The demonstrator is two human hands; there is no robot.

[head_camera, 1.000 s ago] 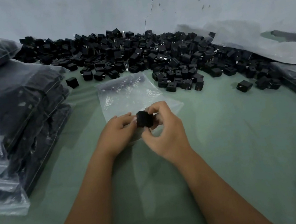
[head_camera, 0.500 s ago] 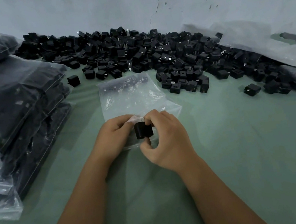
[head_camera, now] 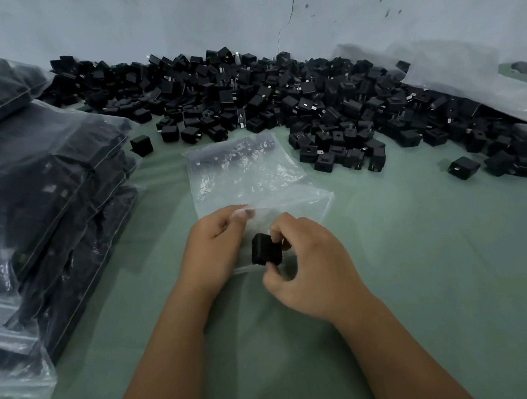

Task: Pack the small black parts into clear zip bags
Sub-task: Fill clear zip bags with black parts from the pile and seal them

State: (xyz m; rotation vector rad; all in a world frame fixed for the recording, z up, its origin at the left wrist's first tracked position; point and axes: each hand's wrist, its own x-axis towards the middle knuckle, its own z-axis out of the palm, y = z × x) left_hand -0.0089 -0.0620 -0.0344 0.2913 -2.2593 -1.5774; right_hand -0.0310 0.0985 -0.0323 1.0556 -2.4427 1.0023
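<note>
Matte black cube (head_camera: 266, 249) pinched by right hand (head_camera: 310, 266).

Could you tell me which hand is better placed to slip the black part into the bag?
The right hand: it already pinches the small black cube-shaped part, while the left hand holds the clear plastic zip bag.

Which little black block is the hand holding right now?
The black part pinched by the right hand at the clear zip bag. All the others lie loose in the pile by the wall.
</note>
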